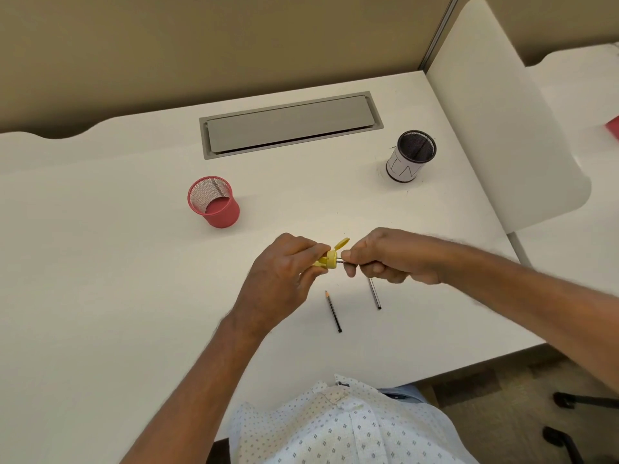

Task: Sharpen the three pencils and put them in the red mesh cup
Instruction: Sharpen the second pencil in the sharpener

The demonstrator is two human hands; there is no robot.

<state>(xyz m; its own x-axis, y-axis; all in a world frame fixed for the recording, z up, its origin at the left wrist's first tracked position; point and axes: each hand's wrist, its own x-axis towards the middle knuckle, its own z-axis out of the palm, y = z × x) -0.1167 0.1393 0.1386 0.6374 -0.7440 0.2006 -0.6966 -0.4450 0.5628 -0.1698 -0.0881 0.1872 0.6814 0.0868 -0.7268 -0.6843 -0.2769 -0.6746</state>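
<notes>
My left hand [284, 266] grips a small yellow sharpener [330, 258] with its lid flipped open. My right hand [392, 257] pinches a pencil [341, 261] whose tip is inside the sharpener; most of this pencil is hidden in the fist. Two more dark pencils lie on the white desk just below my hands: one with a pointed tip [333, 311], the other [375, 294] partly under my right hand. The red mesh cup [214, 202] stands upright to the upper left, and it looks empty.
A black mesh cup [411, 156] wrapped in white paper stands at the back right. A grey cable hatch [288, 123] is set into the desk [100, 262] at the back. A white divider panel [495, 122] borders the right side; the desk's front edge runs near my body.
</notes>
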